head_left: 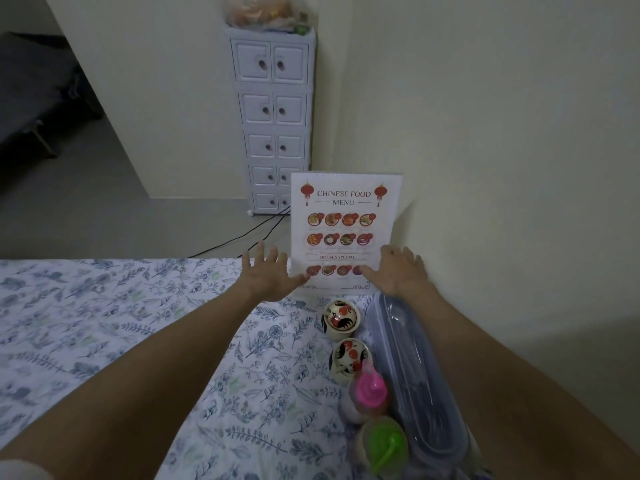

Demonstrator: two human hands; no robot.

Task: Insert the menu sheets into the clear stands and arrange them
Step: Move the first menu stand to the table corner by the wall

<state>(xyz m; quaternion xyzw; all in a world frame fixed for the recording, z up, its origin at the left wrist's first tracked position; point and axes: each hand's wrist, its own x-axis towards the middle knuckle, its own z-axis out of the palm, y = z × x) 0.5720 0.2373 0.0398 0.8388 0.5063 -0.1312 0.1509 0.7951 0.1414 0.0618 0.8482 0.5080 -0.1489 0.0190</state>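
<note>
A clear stand with a "Chinese Food Menu" sheet (341, 216) in it stands upright at the far edge of the table, close to the wall on the right. My left hand (268, 273) is spread flat by the stand's lower left corner, thumb touching its front. My right hand (398, 271) is spread at the lower right corner, thumb on the sheet's face. Neither hand grips anything.
The table wears a blue floral cloth (121, 323). Along its right side stand two rooster-painted ceramic pots (341, 318), a pink-capped bottle (369, 389), a green-capped bottle (384, 445) and a long clear lidded container (415, 375). A white drawer cabinet (273, 109) stands behind.
</note>
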